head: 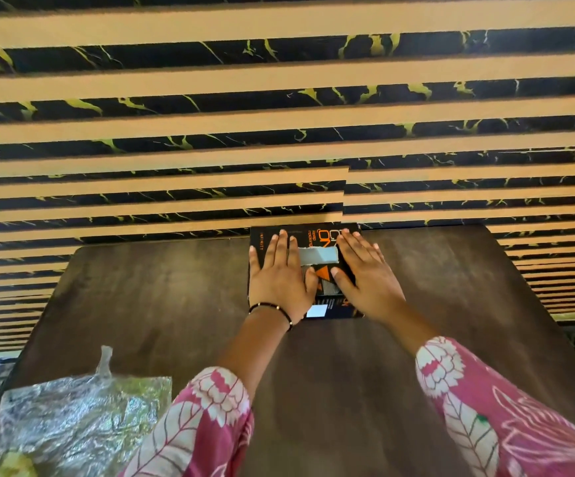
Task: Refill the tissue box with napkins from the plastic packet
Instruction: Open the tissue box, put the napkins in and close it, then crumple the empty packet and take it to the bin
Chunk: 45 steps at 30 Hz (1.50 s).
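Left hand (277, 274) and right hand (365, 270) flat on tissue box (317, 235), plastic packet (72, 425) near left

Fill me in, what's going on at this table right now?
A person has both hands laid flat on a black tissue box at the far edge of the brown table. The left hand and right hand press on its top with straight fingers, either side of the slot where a grey napkin shows. The plastic packet lies untouched at the near left corner, apart from the box.
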### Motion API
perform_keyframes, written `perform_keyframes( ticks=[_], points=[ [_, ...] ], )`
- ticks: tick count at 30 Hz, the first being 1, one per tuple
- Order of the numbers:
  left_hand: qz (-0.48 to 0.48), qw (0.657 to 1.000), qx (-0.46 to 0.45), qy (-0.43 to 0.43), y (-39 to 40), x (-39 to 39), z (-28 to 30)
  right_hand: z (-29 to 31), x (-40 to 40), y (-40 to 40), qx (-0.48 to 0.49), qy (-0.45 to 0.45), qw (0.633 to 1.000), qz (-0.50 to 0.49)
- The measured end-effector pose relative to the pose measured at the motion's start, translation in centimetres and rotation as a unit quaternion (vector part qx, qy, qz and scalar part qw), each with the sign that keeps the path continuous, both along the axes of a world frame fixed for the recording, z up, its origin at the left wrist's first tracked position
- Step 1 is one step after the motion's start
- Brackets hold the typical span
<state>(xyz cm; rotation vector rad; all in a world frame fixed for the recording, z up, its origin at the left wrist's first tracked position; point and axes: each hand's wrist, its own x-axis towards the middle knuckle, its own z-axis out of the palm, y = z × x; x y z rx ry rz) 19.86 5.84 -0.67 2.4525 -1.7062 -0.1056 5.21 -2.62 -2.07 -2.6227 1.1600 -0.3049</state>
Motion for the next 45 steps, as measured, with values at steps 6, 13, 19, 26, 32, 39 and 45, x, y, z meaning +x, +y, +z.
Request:
perform_keyframes(
  ticks=[6,13,19,26,32,39,45],
  points=[
    [-0.002,1.0,-0.012,0.002,-3.3,1.9,-0.3,0.2,1.7,-3.5,0.009,-0.01,1.0,0.005],
    [0.007,0.999,-0.029,0.014,-4.9,2.5,-0.5,0.1,2.7,-5.4,0.013,-0.008,1.0,-0.014],
    [0.004,1.0,-0.015,0.013,-4.2,2.2,0.7,2.3,2.9,-5.1,0.038,0.079,0.996,-0.015],
    [0.067,0.981,-0.143,0.115,7.2,0.6,1.2,2.4,-1.2,5.1,0.061,-0.106,0.99,-0.064],
    [0.174,0.978,-0.058,0.098,21.2,-2.9,-4.3,-2.3,-7.1,18.1,0.138,-0.171,0.975,0.027],
    [0.281,0.946,0.1,0.124,25.2,-4.6,-6.3,-3.9,-10.6,23.0,0.165,-0.185,0.968,0.032],
    [0.257,0.942,0.118,0.181,22.4,-8.4,-4.9,-3.4,-12.8,23.9,0.191,-0.193,0.962,-0.03]
  ],
)
